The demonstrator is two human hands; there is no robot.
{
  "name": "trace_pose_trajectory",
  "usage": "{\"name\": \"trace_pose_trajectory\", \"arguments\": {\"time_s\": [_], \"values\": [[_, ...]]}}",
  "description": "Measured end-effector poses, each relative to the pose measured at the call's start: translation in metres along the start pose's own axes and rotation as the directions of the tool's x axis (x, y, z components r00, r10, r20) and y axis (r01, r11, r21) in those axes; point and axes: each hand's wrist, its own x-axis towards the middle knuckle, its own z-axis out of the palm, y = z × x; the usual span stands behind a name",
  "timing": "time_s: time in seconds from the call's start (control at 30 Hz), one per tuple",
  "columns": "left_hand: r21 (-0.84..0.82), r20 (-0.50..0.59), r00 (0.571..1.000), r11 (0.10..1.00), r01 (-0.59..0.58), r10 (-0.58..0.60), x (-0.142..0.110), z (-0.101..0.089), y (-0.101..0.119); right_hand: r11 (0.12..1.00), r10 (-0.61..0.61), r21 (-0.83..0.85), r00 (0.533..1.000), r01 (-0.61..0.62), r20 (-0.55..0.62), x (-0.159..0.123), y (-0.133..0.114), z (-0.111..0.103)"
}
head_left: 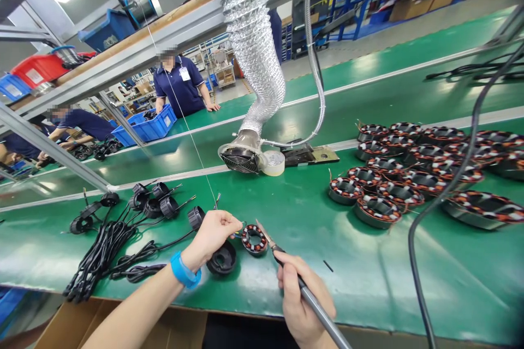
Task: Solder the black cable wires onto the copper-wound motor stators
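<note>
My right hand (305,297) is closed around the handle of a soldering iron (301,281), its tip pointing up and left beside a small wound stator (254,239). My left hand (216,232), with a blue wristband, is pinched closed just left of the stator's lead wires. A thin solder wire (196,147) runs down from a spool (143,4) on the shelf to this hand; the fingertips hide its end. Below the left hand, a round black housing (221,258) lies on the green bench, close to the stator but apart from it.
Black cables with ring-shaped ends (102,245) lie at left. Many stators (379,210) stand at right, behind a hanging black cord (413,234). An extraction duct (257,65) ends near a tape roll (273,163). A co-worker (182,84) stands across the bench by a blue crate (149,130).
</note>
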Motion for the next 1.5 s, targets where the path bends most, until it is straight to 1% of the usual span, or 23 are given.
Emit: {"name": "trace_pose_trajectory", "arguments": {"time_s": [0.1, 0.17, 0.3, 0.4, 0.47, 0.53, 0.63, 0.73, 0.8, 0.9, 0.97, 1.0, 1.03, 1.07, 1.13, 1.17, 1.2, 1.27, 1.33, 1.37, 1.4, 1.43, 1.5], "values": [[0.168, 0.003, 0.997, 0.983, -0.076, 0.077, 0.0, 0.003, 0.0, 1.0, 0.0, -0.016, 1.0, 0.0, -0.017, -0.001, 0.0, 0.001], [0.236, 0.014, 0.996, 0.968, -0.088, 0.087, 0.0, 0.003, 0.002, 1.0, -0.011, -0.028, 1.0, 0.011, -0.012, 0.0, -0.001, 0.0], [0.173, 0.057, 0.998, 0.985, -0.018, 0.008, -0.004, -0.001, 0.01, 0.995, -0.087, -0.056, 0.996, 0.088, 0.028, 0.009, -0.002, -0.009], [0.145, 0.098, 0.995, 0.989, 0.01, -0.024, -0.006, -0.007, 0.013, 0.976, -0.184, -0.1, 0.979, 0.191, 0.083, 0.025, 0.003, -0.025], [0.129, 0.138, 0.99, 0.991, 0.022, -0.04, -0.005, -0.01, 0.012, 0.942, -0.247, -0.204, 0.963, 0.265, 0.11, 0.039, 0.012, -0.041], [0.08, 0.165, 0.985, 0.996, 0.047, -0.06, 0.0, -0.009, 0.011, 0.865, -0.298, -0.388, 0.948, 0.318, 0.113, 0.054, 0.025, -0.058], [-0.035, 0.17, 0.983, 0.997, 0.075, -0.068, 0.013, -0.002, 0.013, 0.681, -0.314, -0.666, 0.943, 0.305, 0.111, 0.076, 0.047, -0.08], [-0.112, 0.154, 0.986, 0.991, 0.076, -0.058, 0.038, 0.006, 0.021, 0.573, -0.234, -0.78, 0.962, 0.253, 0.14, 0.095, 0.071, -0.093], [-0.107, 0.089, 0.995, 0.993, 0.045, -0.036, 0.06, 0.006, 0.026, 0.543, -0.215, -0.797, 0.962, 0.263, 0.17, 0.103, 0.086, -0.095], [-0.055, -0.016, 1.0, 0.998, 0.017, -0.017, 0.093, -0.005, 0.03, 0.512, -0.208, -0.803, 0.95, 0.307, 0.231, 0.109, 0.103, -0.096], [-0.044, -0.061, 0.998, 0.999, 0.001, -0.004, 0.104, -0.016, 0.031, 0.526, -0.202, -0.786, 0.946, 0.324, 0.255, 0.108, 0.108, -0.097], [-0.055, -0.097, 0.994, 0.997, -0.049, 0.044, 0.105, -0.022, 0.031, 0.553, -0.194, -0.768, 0.947, 0.322, 0.257, 0.107, 0.109, -0.097], [-0.08, -0.146, 0.982, 0.988, -0.13, 0.117, 0.103, -0.027, 0.032, 0.591, -0.186, -0.744, 0.95, 0.312, 0.25, 0.106, 0.108, -0.098], [-0.113, -0.216, 0.952, 0.963, -0.244, 0.216, 0.098, -0.031, 0.032, 0.637, -0.181, -0.711, 0.954, 0.3, 0.241, 0.105, 0.107, -0.098], [-0.166, -0.374, 0.851, 0.876, -0.452, 0.368, 0.076, -0.036, 0.032, 0.727, -0.165, -0.636, 0.965, 0.26, 0.206, 0.102, 0.102, -0.097], [-0.172, -0.423, 0.818, 0.852, -0.495, 0.39, 0.061, -0.036, 0.031, 0.764, -0.168, -0.595, 0.967, 0.25, 0.19, 0.1, 0.099, -0.095], [-0.153, -0.437, 0.808, 0.853, -0.5, 0.395, 0.044, -0.035, 0.03, 0.793, -0.173, -0.558, 0.968, 0.245, 0.181, 0.098, 0.096, -0.092], [-0.055, -0.367, 0.836, 0.888, -0.457, 0.408, 0.007, -0.025, 0.025, 0.833, -0.173, -0.494, 0.966, 0.248, 0.193, 0.091, 0.09, -0.082], [0.065, -0.139, 0.901, 0.912, -0.405, 0.41, -0.025, -0.008, 0.016, 0.869, -0.157, -0.423, 0.955, 0.255, 0.251, 0.083, 0.084, -0.068], [0.134, -0.024, 0.921, 0.914, -0.383, 0.389, -0.037, 0.002, 0.011, 0.891, -0.146, -0.374, 0.942, 0.257, 0.301, 0.078, 0.08, -0.06], [0.209, 0.063, 0.925, 0.901, -0.38, 0.375, -0.046, 0.011, 0.006, 0.914, -0.142, -0.311, 0.923, 0.261, 0.357, 0.074, 0.075, -0.052], [0.288, 0.113, 0.923, 0.877, -0.386, 0.369, -0.052, 0.018, 0.0, 0.936, -0.146, -0.235, 0.897, 0.262, 0.418, 0.07, 0.07, -0.044], [0.441, 0.124, 0.918, 0.808, -0.391, 0.377, -0.057, 0.026, -0.009, 0.965, -0.177, -0.071, 0.825, 0.253, 0.537, 0.063, 0.057, -0.031]]}}
